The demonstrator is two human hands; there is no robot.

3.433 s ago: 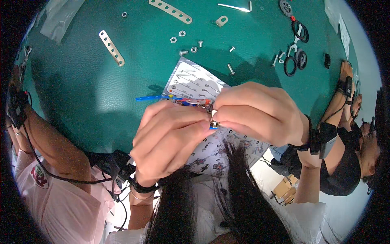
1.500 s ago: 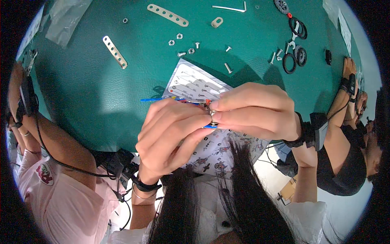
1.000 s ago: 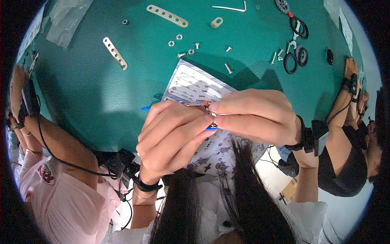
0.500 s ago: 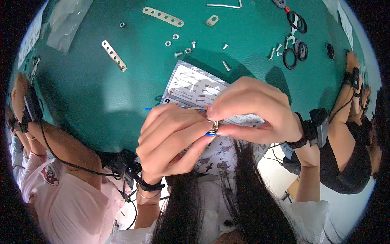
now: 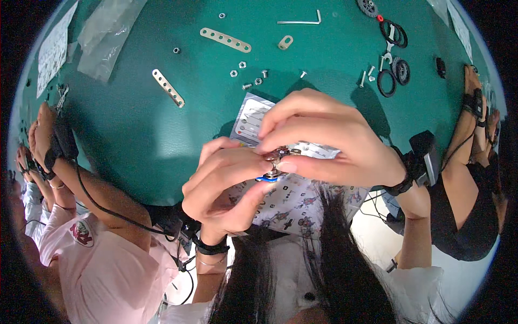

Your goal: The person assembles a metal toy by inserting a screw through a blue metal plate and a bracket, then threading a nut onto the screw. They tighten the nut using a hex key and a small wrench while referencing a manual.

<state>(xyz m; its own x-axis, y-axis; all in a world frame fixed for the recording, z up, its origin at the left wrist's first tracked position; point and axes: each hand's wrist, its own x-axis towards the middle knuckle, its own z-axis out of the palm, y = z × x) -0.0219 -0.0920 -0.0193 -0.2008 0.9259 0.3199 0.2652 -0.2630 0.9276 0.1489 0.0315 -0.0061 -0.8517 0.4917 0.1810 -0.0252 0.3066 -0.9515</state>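
A small metal assembly (image 5: 274,171), with what look like a screw and nut and a blue piece at its lower side, is pinched between my hands. My left hand (image 5: 224,186) grips it from the left between thumb and fingers. From the right, my right hand (image 5: 337,143) has its thumb against the metal and its fingers arched over the top. Fingers cover much of the assembly, so its full shape is hidden. Beneath both hands lies a printed instruction sheet (image 5: 288,208).
Beyond the hands lie perforated strips (image 5: 225,40), a slotted bracket (image 5: 285,42), a hex key (image 5: 302,22), several nuts (image 5: 233,73) and a screw (image 5: 304,74). Black rings (image 5: 387,83), wheels (image 5: 402,72) and a wrench (image 5: 388,56) are far right. Co-workers' arms (image 5: 102,191) flank me.
The view has shifted a little. My right fingers have rearched over the assembly, with the thumb now against its metal. The blue tip left of my left hand no longer shows.
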